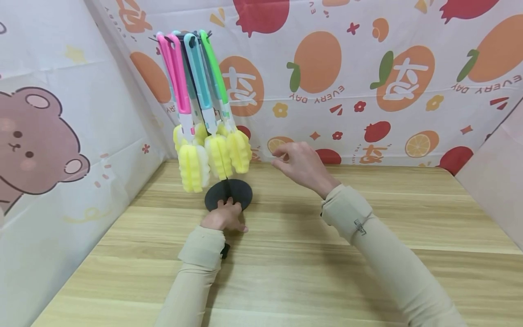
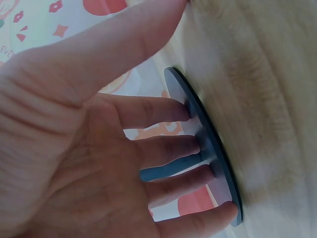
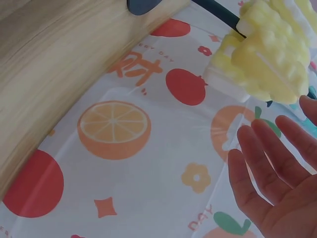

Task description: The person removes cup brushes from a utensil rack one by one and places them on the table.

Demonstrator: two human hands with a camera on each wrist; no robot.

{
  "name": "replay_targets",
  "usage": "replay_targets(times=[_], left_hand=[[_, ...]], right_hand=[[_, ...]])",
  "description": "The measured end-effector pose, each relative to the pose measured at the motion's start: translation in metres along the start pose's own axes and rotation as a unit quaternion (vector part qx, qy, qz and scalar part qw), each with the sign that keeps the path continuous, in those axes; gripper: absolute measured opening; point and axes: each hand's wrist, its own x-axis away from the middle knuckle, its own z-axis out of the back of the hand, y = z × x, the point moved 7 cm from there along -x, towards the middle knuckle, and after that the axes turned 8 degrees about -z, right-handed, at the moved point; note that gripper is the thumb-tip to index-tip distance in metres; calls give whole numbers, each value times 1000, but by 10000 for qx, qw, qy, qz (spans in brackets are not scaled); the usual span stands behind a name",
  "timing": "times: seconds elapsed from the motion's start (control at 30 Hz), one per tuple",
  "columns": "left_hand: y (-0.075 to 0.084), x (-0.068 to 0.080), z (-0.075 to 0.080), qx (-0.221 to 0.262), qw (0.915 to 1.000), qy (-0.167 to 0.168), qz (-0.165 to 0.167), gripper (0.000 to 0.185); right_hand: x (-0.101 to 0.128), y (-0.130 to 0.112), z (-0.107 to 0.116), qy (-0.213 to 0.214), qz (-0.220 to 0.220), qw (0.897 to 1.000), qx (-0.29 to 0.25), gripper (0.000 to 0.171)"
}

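Several sponge bottle brushes hang by their handles from the hooks of a black stand (image 1: 239, 188). Their handles are pink (image 1: 180, 81), blue (image 1: 199, 72) and green (image 1: 216, 68), and yellow-and-white sponge heads (image 1: 192, 168) dangle at the bottom. My left hand (image 1: 224, 215) rests its straight fingertips on the front of the round base, thumb held apart; the left wrist view shows these fingers (image 2: 168, 148) touching the disc. To the right of the brushes my right hand (image 1: 302, 165) hovers above the table, fingers loosely bent and holding nothing. Sponge heads (image 3: 272, 54) are near it in the right wrist view.
The wood-grain table (image 1: 327, 272) carries the stand toward its back left. Behind it rises a white fruit-print cloth (image 1: 269, 91). A bear-print cloth (image 1: 37, 141) hangs on the left, and a pale side panel (image 1: 490, 172) stands on the right.
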Motion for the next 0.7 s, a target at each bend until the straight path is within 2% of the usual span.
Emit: replay_targets(times=[0.33,0.7], left_hand=[[1,0,0,-27,10000,-61,26,76],[-1,0,-1,18,10000,-65,53,77]], right_hand=[[-7,-6,0,215,250,9994,62,17],[-9,-18,0,353,631,9973,-152,11]])
